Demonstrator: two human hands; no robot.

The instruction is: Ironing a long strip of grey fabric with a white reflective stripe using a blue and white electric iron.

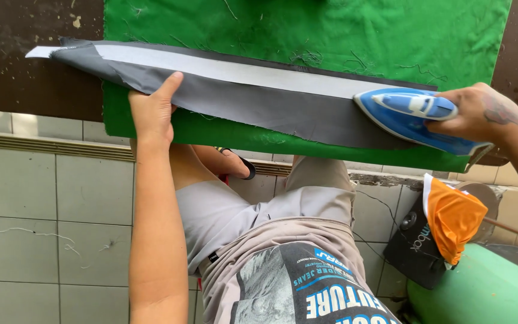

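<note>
We have a long grey fabric strip (235,96) lying flat along the near edge of the green padding cloth (331,36), with a paler band of white interfacing (223,71) laid lengthwise on top of it, so both layers sit on a soft, heat-safe surface. Our right hand (481,114) is closed around the handle of the blue iron (412,117), whose soleplate rests on the strip's right end with its nose pointing left, along the strip. Our left hand (151,108) lies open, fingers together and palm down, pressing the strip's near edge well to the left of the iron; that keeps the cloth taut and stops it from creeping, while staying clear of the hot plate. The green cloth covers a dark bench (25,84), and the strip's left tip juts past the padding onto the bare wood. Below the bench we see a tiled floor (43,210), an orange rag (454,219) draped over a black box (418,246), and a green drum (481,294).
</note>
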